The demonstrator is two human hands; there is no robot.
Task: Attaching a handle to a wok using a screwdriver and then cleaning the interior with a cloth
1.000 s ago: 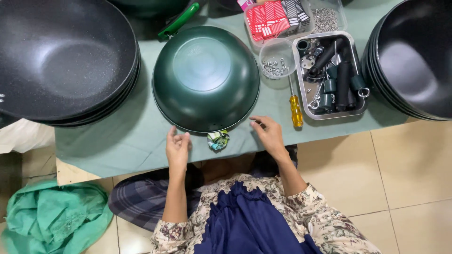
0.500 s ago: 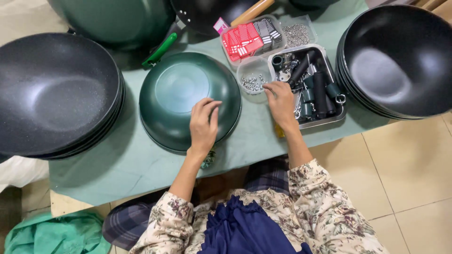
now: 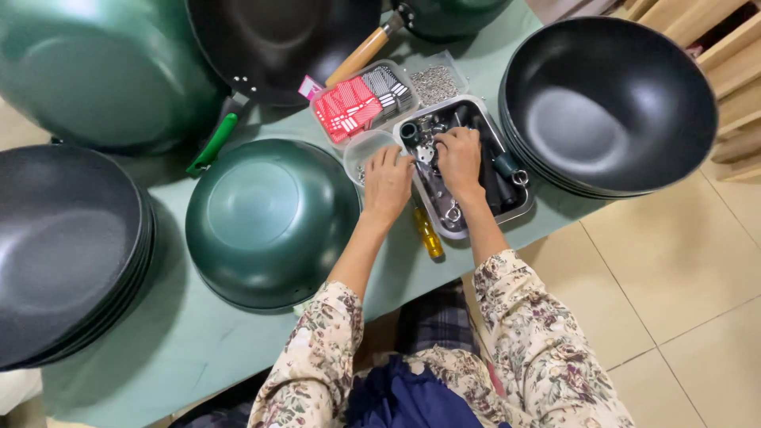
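Observation:
My left hand [image 3: 387,184] rests over a small clear plastic tub [image 3: 362,153] of tiny metal parts, fingers spread at the edge of the metal tray [image 3: 519,212]. My right hand [image 3: 459,158] reaches into that tray, fingers curled among black handles and metal fittings; whether it grips one I cannot tell. A green wok [image 3: 271,223] lies upside down on the green-covered table [image 3: 182,349], just left of my left hand. A yellow-handled screwdriver [image 3: 427,231] lies below the tray.
Stacked black woks stand at the right [image 3: 610,103] and left [image 3: 67,246]. A large green wok [image 3: 103,71] and a black wok with a wooden handle [image 3: 285,40] sit at the back. Clear tubs hold red and black pieces [image 3: 361,101] and screws [image 3: 438,82]. Tiled floor lies right.
My left hand has left the upturned green wok and moved right to the small tub. My right hand has gone deeper into the metal tray. The view has shifted closer.

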